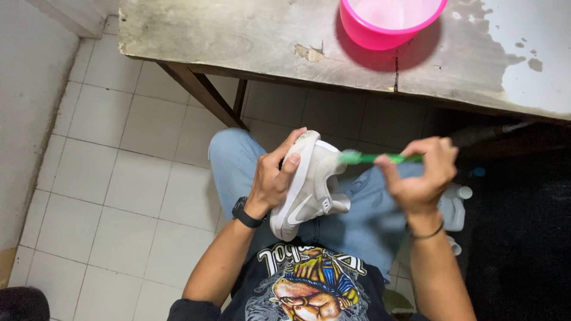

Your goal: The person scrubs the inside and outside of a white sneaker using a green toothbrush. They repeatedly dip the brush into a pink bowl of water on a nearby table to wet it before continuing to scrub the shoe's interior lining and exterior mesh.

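My left hand (275, 176) grips a white and grey sneaker (310, 189) by its sole, holding it over my lap with the toe pointing away from me. In my right hand (423, 173) is a green toothbrush (373, 158). The bristle end of the brush touches the upper side of the sneaker near the toe. A black watch is on my left wrist and a thin band on my right wrist. I sit in blue jeans and a black printed shirt.
A worn wooden table (238, 35) stands in front of my knees, with a pink plastic basin (388, 21) on it and wet patches at its right. A white plastic bottle (455, 205) stands on the floor by my right leg. White floor tiles lie to the left.
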